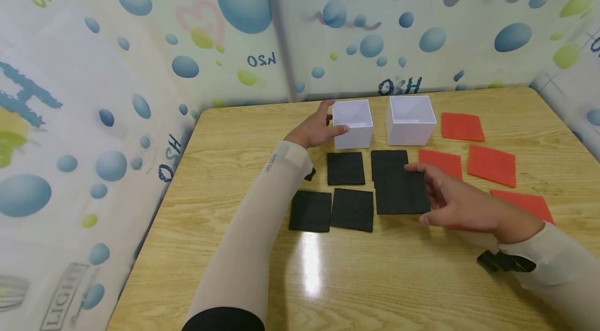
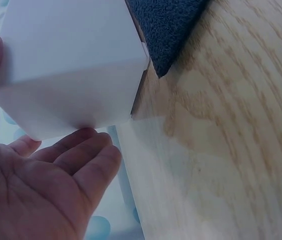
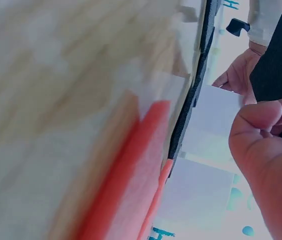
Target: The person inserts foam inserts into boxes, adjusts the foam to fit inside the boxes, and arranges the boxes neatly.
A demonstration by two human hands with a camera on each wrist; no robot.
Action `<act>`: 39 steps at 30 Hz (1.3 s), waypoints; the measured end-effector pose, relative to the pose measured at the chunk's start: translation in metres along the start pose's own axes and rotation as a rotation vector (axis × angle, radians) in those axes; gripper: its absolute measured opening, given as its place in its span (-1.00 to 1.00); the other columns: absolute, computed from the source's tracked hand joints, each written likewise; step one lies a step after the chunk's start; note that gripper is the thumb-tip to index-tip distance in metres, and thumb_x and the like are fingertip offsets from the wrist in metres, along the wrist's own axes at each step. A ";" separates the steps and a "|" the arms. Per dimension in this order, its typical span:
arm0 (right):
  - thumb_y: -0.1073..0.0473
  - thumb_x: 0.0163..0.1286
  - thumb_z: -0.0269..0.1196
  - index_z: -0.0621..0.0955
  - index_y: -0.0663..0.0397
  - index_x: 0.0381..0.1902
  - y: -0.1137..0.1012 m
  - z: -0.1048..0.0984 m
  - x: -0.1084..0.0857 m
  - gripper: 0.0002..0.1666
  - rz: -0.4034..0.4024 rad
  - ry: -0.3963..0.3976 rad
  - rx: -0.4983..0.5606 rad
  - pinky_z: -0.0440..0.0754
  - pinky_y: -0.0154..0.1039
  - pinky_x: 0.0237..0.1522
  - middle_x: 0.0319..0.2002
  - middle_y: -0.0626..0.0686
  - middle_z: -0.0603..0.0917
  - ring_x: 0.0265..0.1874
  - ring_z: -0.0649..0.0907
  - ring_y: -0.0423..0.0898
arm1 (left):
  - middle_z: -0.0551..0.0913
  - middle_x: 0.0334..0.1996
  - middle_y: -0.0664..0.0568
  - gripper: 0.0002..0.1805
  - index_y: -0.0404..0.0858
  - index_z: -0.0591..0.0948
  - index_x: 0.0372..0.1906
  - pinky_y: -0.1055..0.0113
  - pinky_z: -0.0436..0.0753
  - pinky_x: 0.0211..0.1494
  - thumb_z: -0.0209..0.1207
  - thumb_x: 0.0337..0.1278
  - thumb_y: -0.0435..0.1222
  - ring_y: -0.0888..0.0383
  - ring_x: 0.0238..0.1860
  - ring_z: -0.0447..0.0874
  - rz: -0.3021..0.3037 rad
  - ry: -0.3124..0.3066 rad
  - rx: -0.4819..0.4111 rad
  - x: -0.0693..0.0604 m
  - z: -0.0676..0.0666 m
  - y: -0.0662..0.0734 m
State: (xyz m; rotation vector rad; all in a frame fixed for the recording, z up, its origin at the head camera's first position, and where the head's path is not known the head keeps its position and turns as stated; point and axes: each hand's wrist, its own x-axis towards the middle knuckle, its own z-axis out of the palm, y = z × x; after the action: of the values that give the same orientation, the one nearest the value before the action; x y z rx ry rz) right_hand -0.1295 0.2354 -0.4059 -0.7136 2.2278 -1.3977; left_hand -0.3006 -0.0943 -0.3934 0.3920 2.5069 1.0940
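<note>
My left hand [image 1: 313, 129] holds the left white open-topped box [image 1: 358, 137], its thumb at the front and the index finger toward the back. In the left wrist view, the other fingers [image 2: 98, 167] touch the side of that box. My right hand [image 1: 452, 200] pinches a black square [image 1: 402, 194] of soft-looking, fabric-like material by its right edge, raised above the table. Partly under it lies another black square [image 1: 390, 158]. More black squares lie flat: one [image 1: 345, 168] before the left box, two nearer me, left [image 1: 310, 211] and right [image 1: 352, 209].
A second white box [image 1: 411, 132] stands right of the first. Several red squares [image 1: 491, 165] are spread on the right of the wooden table [image 1: 225, 174], one partly beneath my right hand. A patterned sheet [image 1: 154, 34] hangs behind the table's back edge.
</note>
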 end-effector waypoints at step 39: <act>0.52 0.40 0.26 0.04 0.13 0.67 -0.044 -0.035 0.088 0.02 -0.128 0.138 0.202 0.74 -0.33 0.01 0.44 0.23 0.33 0.19 0.63 -0.14 | 0.19 0.66 -0.12 0.10 -0.01 -0.19 0.73 -0.02 0.34 0.60 0.28 0.42 0.12 -0.04 0.64 0.22 -0.006 0.006 -0.001 0.001 0.000 -0.001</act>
State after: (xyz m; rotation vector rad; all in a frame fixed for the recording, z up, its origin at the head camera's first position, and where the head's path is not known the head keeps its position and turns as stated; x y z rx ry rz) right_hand -0.2102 0.1893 -0.3578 -0.7196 2.1327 -1.7541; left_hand -0.3020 -0.0944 -0.3942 0.3818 2.5109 1.0952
